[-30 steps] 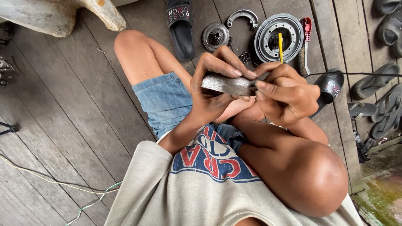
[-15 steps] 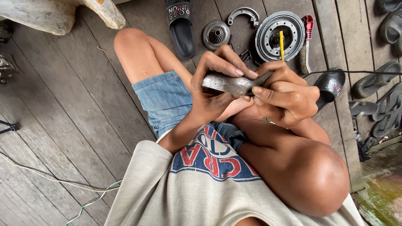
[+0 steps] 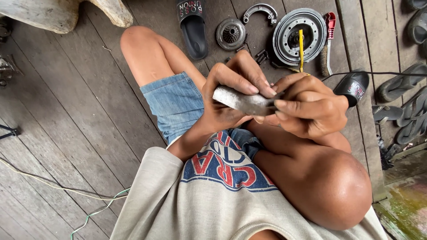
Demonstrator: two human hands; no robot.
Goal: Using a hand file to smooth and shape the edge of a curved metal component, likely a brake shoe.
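Both hands, left hand [image 3: 224, 95] and right hand [image 3: 307, 109], have fingers clamped on a grey metal piece [image 3: 244, 101] mid-frame, steadying it above the lap for close work.

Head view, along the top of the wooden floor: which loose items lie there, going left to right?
Black slide sandal → toothed sprocket → curved brake shoe → round metal hub plate with a yellow-handled tool standing in it → red-handled brush.
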